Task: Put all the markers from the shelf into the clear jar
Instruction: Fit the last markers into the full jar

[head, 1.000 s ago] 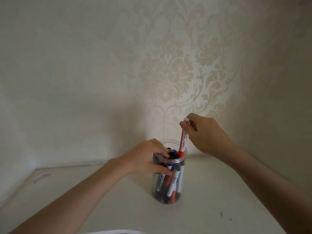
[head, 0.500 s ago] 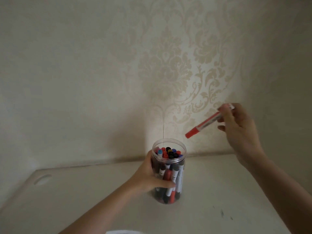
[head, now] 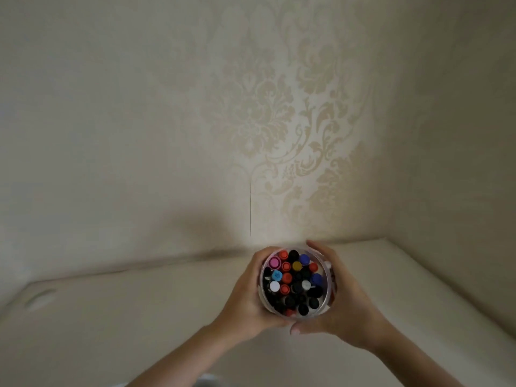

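Head view: left hand (head: 245, 300) and right hand (head: 346, 305) both clasped around clear jar (head: 328, 277), held over pale shelf (head: 111, 317). Markers (head: 293, 283) packed upright inside (caps red, black, blue, pink, white). Patterned wallpaper (head: 279, 107) behind.

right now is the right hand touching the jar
Touching. The head view shows the right hand wrapped against the side of the jar, fingers curled over its far rim and thumb under its near edge; the left hand cups the other side.

Clear jar (head: 327, 277) walls hidden by both hands; forearms cropped below.
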